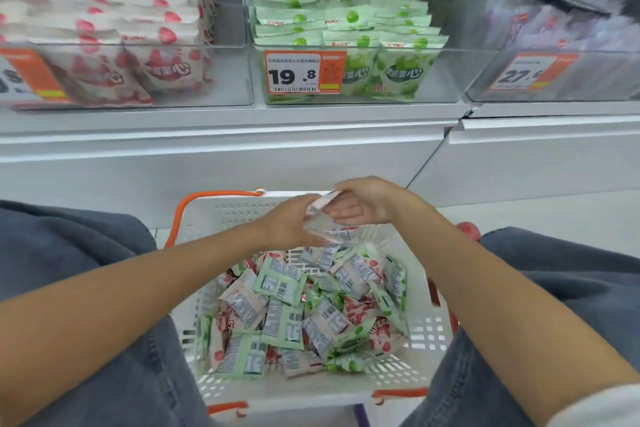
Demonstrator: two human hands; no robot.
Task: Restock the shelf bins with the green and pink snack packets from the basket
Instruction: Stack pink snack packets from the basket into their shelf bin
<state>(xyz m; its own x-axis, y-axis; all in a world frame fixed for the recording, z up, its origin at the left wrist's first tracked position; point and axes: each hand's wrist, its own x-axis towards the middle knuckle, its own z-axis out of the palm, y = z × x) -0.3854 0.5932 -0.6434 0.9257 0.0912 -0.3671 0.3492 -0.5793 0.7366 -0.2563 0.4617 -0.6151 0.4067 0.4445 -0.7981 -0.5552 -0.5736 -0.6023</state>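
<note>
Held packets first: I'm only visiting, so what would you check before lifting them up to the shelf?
1. Grip: ok. The left hand and right hand both hold the held packets above the basket's far end.
2. Their colour: cannot tell, too blurred.
3. Room in the pink bin: ok, there is space beside its right wall.
4. Room in the green bin: ok, there is space beside its right wall.
5. Stock in the basket: ok, loose packets in green and pink lie mixed inside.
</note>
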